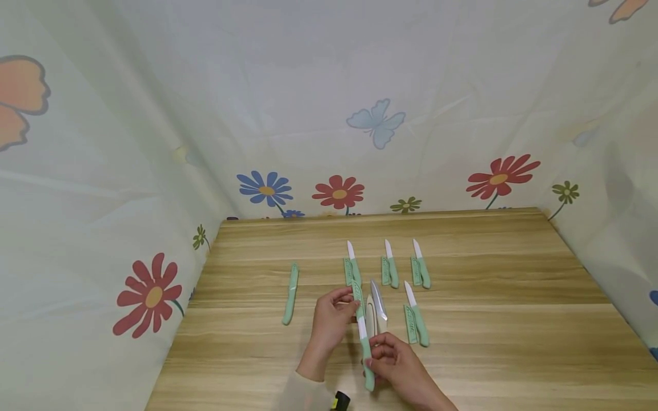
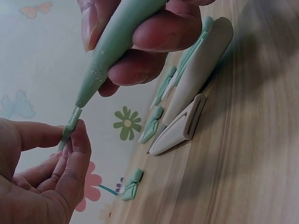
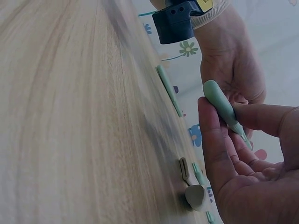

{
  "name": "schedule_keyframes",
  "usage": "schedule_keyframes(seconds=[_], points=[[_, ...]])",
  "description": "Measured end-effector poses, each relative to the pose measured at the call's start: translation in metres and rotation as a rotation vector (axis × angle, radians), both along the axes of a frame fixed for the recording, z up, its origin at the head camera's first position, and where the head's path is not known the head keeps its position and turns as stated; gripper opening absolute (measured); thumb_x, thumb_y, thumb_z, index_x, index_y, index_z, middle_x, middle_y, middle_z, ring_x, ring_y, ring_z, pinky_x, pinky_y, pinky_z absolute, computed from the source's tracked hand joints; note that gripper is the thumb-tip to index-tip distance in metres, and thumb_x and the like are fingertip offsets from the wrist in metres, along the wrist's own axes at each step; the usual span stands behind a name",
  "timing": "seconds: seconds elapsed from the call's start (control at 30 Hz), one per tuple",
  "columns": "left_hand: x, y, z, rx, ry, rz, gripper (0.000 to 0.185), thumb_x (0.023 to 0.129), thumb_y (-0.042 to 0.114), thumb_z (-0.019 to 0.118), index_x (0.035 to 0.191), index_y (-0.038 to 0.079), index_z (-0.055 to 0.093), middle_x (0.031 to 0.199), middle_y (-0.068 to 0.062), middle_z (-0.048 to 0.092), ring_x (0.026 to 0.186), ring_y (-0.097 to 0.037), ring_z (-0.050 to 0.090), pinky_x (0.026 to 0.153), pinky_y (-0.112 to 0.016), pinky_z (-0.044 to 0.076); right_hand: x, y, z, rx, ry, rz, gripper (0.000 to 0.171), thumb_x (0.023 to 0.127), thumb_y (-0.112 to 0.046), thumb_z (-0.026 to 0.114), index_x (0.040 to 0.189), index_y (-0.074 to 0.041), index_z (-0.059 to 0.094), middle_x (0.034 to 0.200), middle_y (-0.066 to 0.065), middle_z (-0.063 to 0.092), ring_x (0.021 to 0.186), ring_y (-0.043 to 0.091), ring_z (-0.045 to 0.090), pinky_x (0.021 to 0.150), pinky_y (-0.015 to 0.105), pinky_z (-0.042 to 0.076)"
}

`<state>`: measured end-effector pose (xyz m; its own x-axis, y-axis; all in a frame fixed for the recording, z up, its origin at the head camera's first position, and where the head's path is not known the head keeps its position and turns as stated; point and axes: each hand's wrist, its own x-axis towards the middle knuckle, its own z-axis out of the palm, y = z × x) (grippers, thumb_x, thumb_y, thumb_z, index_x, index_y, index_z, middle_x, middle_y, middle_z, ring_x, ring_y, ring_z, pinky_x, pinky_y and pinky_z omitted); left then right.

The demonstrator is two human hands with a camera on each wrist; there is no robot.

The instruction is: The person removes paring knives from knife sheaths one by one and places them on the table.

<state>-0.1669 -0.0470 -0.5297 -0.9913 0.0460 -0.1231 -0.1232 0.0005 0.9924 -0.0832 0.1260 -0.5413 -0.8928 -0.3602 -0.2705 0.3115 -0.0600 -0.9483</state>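
Knife (image 1: 366, 342) lengthwise, tip away

I see a table (image 1: 514, 342) running away from me to a curtain (image 1: 308, 114) along its far edge. Near the table's middle, three knives lie in a row, each beside its sheath: one (image 1: 352, 264), one (image 1: 391, 266) right of it, one (image 1: 421, 266) further right. Nearer the front edge, a fourth knife (image 1: 416, 315) lies below the rightmost. Toward the left edge, a sheathed knife (image 1: 291, 293) lies alone. Close to the front edge, my left hand (image 1: 331, 319) and right hand (image 1: 393, 359) hold a knife (image 1: 364, 337) between them, above a larger knife (image 1: 378, 303) and its sheath (image 1: 370, 315) on the table.
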Motion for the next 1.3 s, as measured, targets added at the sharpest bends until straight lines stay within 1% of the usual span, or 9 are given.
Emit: schedule_keyframes(seconds=[0.13,0.3,0.43,0.6,0.83,1.13,1.3], points=[[0.000,-0.001,-0.001,-0.005,-0.008,0.008,0.034,0.092,0.001,0.073,0.125,-0.005,0.068,0.105,-0.017,0.069,0.083,-0.012,0.070,0.072,-0.035,0.065,0.000,0.000,0.000,0.004,-0.004,0.001,0.044,0.094,-0.004,0.070,0.129,0.010,0.048,0.097,0.006,0.067,0.085,0.015,0.069,0.071,0.034,0.064],[-0.001,-0.002,-0.001,-0.003,-0.011,0.014,0.034,0.092,0.001,0.073,0.125,-0.005,0.068,0.104,-0.015,0.068,0.083,-0.012,0.070,0.074,-0.039,0.065,0.001,0.000,-0.002,0.015,-0.004,0.012,0.043,0.094,-0.005,0.071,0.129,0.009,0.049,0.096,0.005,0.066,0.085,0.016,0.069,0.071,0.034,0.064],[-0.001,-0.004,-0.001,-0.002,-0.009,0.013,0.035,0.092,0.002,0.074,0.126,-0.004,0.068,0.106,-0.017,0.068,0.085,-0.014,0.070,0.074,-0.039,0.065,0.001,0.001,-0.004,0.015,-0.005,0.025,0.042,0.094,-0.005,0.070,0.127,0.008,0.049,0.095,0.005,0.067,0.085,0.016,0.069,0.071,0.035,0.064],[0.000,-0.005,-0.002,-0.017,0.003,0.030,0.035,0.093,0.003,0.073,0.127,-0.005,0.067,0.107,-0.019,0.068,0.088,-0.017,0.071,0.074,-0.039,0.065,0.002,0.001,-0.006,0.017,0.000,0.049,0.042,0.094,-0.005,0.070,0.127,0.009,0.049,0.096,0.004,0.066,0.083,0.015,0.068,0.070,0.033,0.063],[-0.003,-0.006,-0.003,-0.006,0.008,0.050,0.034,0.091,0.001,0.073,0.125,-0.005,0.068,0.105,-0.017,0.069,0.086,-0.015,0.070,0.071,-0.033,0.065,0.002,0.001,-0.007,0.007,0.006,0.071,0.041,0.094,-0.006,0.070,0.127,0.009,0.049,0.096,0.005,0.067,0.082,0.014,0.068,0.069,0.031,0.062],[-0.005,-0.009,-0.006,-0.037,0.001,0.084,0.035,0.091,0.001,0.073,0.126,-0.004,0.068,0.105,-0.017,0.069,0.085,-0.016,0.071,0.071,-0.033,0.065,0.003,0.000,-0.008,-0.008,-0.006,0.087,0.041,0.095,-0.005,0.070,0.128,0.009,0.050,0.096,0.006,0.067,0.081,0.014,0.068,0.068,0.031,0.062],[-0.007,-0.012,-0.006,-0.034,0.000,0.102,0.035,0.091,0.000,0.072,0.126,-0.005,0.068,0.105,-0.018,0.068,0.086,-0.016,0.071,0.072,-0.033,0.065,0.004,0.000,-0.008,-0.012,-0.018,0.089,0.041,0.095,-0.006,0.070,0.128,0.009,0.050,0.096,0.005,0.067,0.081,0.015,0.068,0.067,0.031,0.062]])
